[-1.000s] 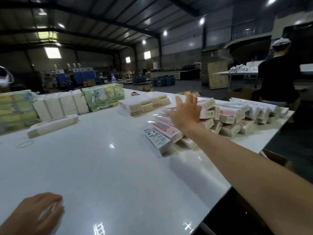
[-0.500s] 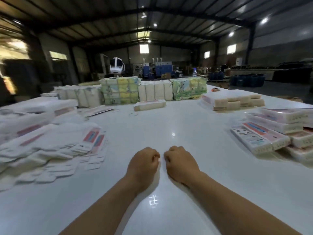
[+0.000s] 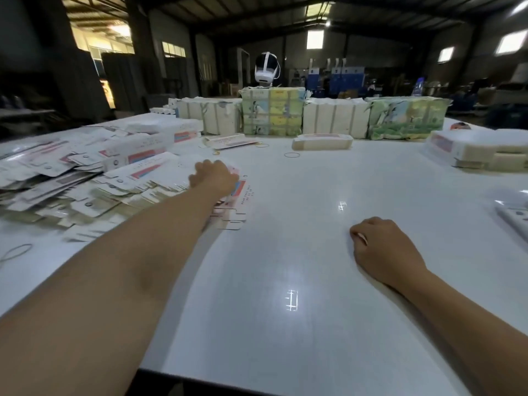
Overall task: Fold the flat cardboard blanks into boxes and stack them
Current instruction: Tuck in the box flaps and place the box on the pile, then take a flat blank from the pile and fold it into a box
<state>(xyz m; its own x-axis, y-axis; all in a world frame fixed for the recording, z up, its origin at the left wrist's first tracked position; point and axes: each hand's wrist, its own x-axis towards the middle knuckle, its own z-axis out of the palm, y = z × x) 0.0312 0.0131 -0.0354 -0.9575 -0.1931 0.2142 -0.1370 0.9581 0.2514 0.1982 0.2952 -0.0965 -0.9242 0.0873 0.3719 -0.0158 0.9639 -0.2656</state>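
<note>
Under the left hand (image 3: 213, 178) – fingers resting on the flat blanks (image 3: 85, 178), grip unclear; right hand (image 3: 383, 250) curled, holding nothing – next box not started.

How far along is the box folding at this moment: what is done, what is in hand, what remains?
Done: folded boxes sit stacked at the far right of the table, and one folded box lies alone. In hand: the left hand reaches onto the top flat blank of the pile; whether it grips is unclear. The right hand rests curled and holds nothing. Left: a large heap of flat blanks.
</note>
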